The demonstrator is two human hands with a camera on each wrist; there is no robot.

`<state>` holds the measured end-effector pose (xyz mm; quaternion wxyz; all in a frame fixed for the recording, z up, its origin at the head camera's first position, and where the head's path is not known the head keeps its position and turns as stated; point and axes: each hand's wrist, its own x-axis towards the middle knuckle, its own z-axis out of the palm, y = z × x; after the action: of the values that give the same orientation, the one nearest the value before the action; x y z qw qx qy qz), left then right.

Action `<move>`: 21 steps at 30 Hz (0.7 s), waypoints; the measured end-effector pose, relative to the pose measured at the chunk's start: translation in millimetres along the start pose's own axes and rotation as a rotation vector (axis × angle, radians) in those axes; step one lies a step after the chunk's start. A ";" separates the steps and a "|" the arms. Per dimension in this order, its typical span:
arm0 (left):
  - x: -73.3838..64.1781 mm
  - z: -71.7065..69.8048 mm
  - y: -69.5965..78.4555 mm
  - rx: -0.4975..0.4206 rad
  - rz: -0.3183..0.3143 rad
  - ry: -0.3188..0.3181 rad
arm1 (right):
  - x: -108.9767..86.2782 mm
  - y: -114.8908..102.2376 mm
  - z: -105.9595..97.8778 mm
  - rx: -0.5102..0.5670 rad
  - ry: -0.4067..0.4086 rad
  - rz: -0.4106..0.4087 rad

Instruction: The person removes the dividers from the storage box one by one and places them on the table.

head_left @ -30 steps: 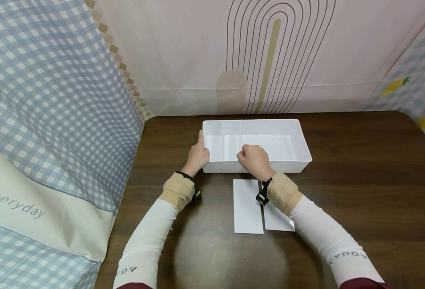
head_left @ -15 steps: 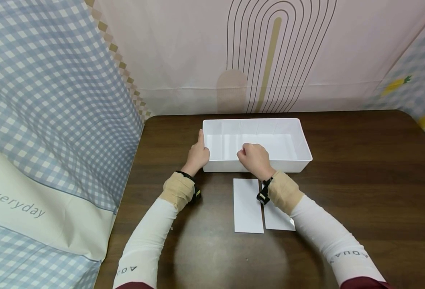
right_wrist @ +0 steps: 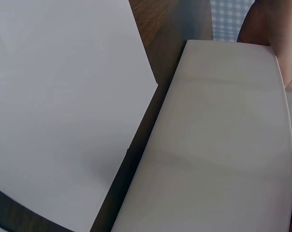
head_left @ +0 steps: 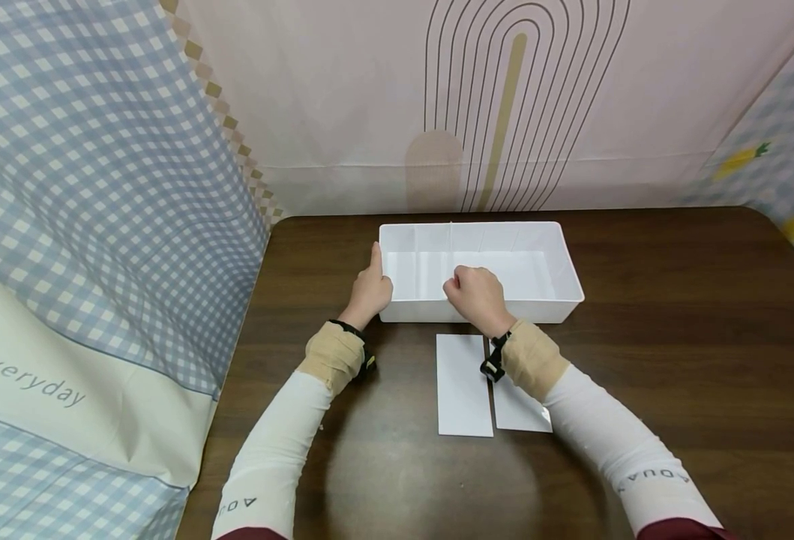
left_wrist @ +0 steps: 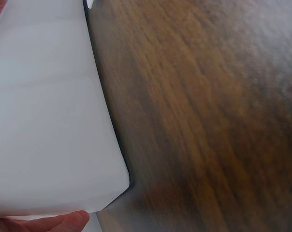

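Left grip (head_left: 368, 291) had hold of the white box (head_left: 415, 311) by its left end; right grip (head_left: 475, 298) was curled over the front, couldn't tell if holding anything. Box sat on the bench (head_left: 673, 322), 2 white panels (head_left: 462, 386) just in front.

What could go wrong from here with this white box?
The white box might twist or slide if the right hand, over its near rim, pushes, since the left hand seems to hold only the left end. If the right hand draws back, its black wrist camera could nudge the two white panels lying flat on the table.
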<state>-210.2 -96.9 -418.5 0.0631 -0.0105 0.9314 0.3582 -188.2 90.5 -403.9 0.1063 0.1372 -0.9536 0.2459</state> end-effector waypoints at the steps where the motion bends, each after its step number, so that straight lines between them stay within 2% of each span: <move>1: 0.1 0.1 0.0 0.000 0.000 0.001 | 0.1 -0.2 -0.5 0.002 0.003 -0.001; 21: -1.5 0.5 1.2 0.000 0.002 0.009 | 1.7 -1.4 -5.0 -0.002 0.039 -0.027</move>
<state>-208.8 -95.8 -417.9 0.0585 -0.0113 0.9318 0.3580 -188.7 91.5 -398.6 0.1285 0.1452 -0.9497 0.2460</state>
